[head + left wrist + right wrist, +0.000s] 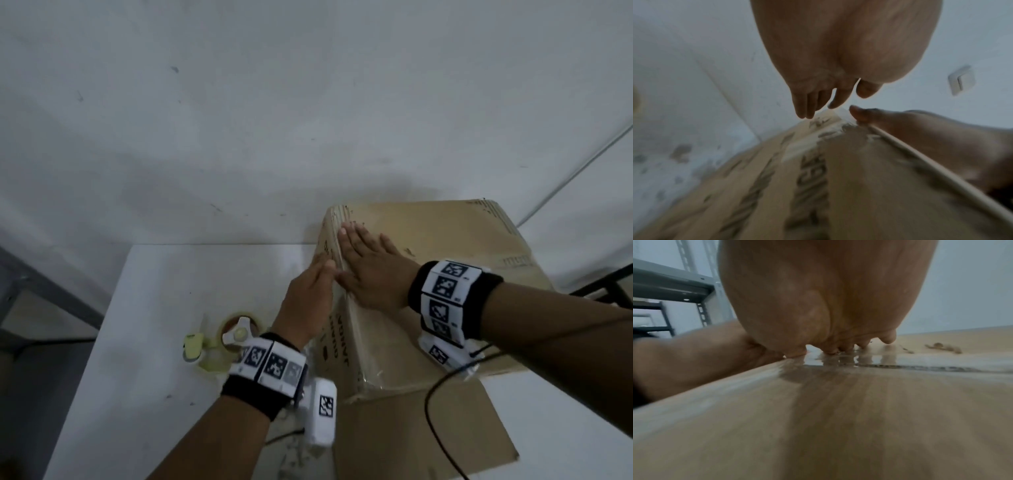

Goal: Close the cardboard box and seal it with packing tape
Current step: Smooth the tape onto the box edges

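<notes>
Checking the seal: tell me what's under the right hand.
Under the right hand lies the cardboard box top, with glossy clear tape over a seam. The patch beneath the palm is hidden.

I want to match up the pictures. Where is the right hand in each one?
Head view: the right hand lies flat on top of the cardboard box, middle right.
Left wrist view: it comes in from the right edge, resting on the box's top.
Right wrist view: its palm fills the upper middle, fingertips on the glossy tape.
Shared landmark: the box's left top edge, where both hands meet.
</notes>
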